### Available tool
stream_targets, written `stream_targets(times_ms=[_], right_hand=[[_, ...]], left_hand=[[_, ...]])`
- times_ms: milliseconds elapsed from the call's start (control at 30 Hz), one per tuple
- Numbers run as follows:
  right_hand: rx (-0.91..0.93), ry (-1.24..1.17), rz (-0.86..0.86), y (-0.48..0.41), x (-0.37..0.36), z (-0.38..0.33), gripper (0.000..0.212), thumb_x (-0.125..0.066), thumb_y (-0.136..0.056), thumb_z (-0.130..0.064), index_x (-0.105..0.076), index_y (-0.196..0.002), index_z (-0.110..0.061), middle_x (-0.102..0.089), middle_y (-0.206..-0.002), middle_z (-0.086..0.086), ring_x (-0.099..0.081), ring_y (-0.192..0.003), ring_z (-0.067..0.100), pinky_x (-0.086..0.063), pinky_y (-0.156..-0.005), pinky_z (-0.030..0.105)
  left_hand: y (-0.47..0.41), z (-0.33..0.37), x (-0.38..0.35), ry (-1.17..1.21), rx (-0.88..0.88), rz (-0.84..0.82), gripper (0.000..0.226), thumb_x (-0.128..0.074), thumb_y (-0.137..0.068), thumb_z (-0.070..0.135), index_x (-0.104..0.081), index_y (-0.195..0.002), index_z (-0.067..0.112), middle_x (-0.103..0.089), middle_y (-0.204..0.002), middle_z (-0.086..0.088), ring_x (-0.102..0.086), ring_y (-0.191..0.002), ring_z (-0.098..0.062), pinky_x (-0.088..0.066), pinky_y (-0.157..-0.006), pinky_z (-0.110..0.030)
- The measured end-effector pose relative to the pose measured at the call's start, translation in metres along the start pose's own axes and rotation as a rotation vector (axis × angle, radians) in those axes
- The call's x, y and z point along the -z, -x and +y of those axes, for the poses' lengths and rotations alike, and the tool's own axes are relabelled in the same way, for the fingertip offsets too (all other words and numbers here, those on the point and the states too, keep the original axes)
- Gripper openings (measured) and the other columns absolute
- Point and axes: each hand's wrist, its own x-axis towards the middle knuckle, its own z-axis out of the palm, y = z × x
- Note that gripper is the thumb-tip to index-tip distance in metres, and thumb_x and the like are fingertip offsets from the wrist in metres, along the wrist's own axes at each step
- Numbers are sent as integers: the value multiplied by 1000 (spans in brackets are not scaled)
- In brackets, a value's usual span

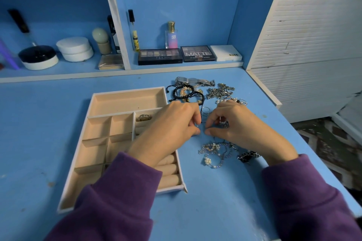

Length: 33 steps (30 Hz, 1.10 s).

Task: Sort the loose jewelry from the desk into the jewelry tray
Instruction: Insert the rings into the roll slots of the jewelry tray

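Observation:
A beige jewelry tray (125, 101) with several compartments lies on the blue desk, left of centre. A gold ring (144, 117) sits in its upper ring slot. Loose jewelry lies to the right: a silver watch (194, 81), black and gold bracelets (185, 92), silver clips (221, 91) and a pearl chain pile (215, 151). My left hand (172, 123) hovers over the tray's right edge, fingers pinched on a small ring. My right hand (233, 123) is close beside it, fingers curled on a silver ring. Thin wire rings (205, 110) lie between the hands.
Makeup palettes (159, 56), a perfume bottle (172, 35) and white jars (75, 49) stand on the back shelf. A white slatted panel (309, 45) borders the desk on the right. The desk's right edge (321, 162) drops to a patterned floor.

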Motion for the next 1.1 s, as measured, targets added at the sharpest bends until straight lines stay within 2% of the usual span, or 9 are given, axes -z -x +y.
stream_targets(times_ms=[133,300,467,667,767,833,900,1000,1100], right_hand=[[-16,46,21,2,0,1,22,-71,-72,-38,-63,-89,-26,-52,-80,-9,-43,-84,12,-40,-80,31],[-21,70,-1,1,2,1,18,-71,-73,-40,-66,-86,-27,-47,-77,-13,-42,-84,12,-41,-82,34],[-23,62,-30,0,2,1,16,-69,-75,-40,-64,-85,-29,-48,-78,-13,-43,-86,12,-41,-84,35],[-16,-26,-12,1,2,-5,15,-72,-76,-24,-60,-84,-25,-58,-82,-4,-48,-80,10,-39,-73,18],[-14,-85,5,3,1,-9,19,-73,-76,-14,-59,-83,-25,-60,-75,-6,-53,-66,5,-42,-64,12],[-4,-105,27,3,-1,-12,19,-73,-75,-12,-62,-85,-24,-60,-70,-9,-53,-66,0,-40,-61,7],[7,-96,45,2,-3,-15,19,-73,-75,-12,-66,-90,-21,-61,-68,-10,-54,-67,-4,-40,-60,5],[32,-53,65,1,-6,-20,10,-73,-75,-11,-71,-81,-19,-60,-67,-16,-54,-71,-9,-40,-61,2],[53,-95,142,-1,-8,-30,9,-75,-74,-13,-72,-74,-22,-61,-68,-16,-57,-72,-1,-42,-62,6]], left_hand=[[3,-3,9,62,6,103,14,-71,-77,25,-57,-78,28,-56,-65,17,-51,-65,-1,-44,-65,-23],[5,-6,10,109,3,176,12,-72,-76,25,-60,-76,28,-58,-65,16,-50,-71,-3,-44,-69,-27],[4,-6,9,105,16,195,13,-72,-76,26,-59,-75,29,-57,-65,16,-51,-71,-5,-40,-63,-21],[5,-6,11,123,30,190,12,-72,-75,25,-61,-75,28,-58,-65,15,-53,-65,-3,-37,-58,-14],[8,-7,19,141,24,208,9,-74,-73,22,-65,-73,25,-63,-66,10,-55,-63,-5,-42,-60,-16],[15,-10,26,159,9,230,8,-75,-72,20,-67,-71,23,-64,-66,9,-58,-64,-8,-42,-60,-10],[26,-17,34,181,3,253,7,-76,-71,19,-69,-70,21,-65,-65,11,-58,-70,-5,-42,-61,-6],[44,-31,44,187,21,298,10,-77,-69,22,-69,-68,29,-64,-63,16,-58,-68,4,-40,-60,-3],[60,-43,48,207,62,316,13,-77,-68,23,-68,-67,32,-62,-59,19,-55,-61,10,-38,-58,-1]])
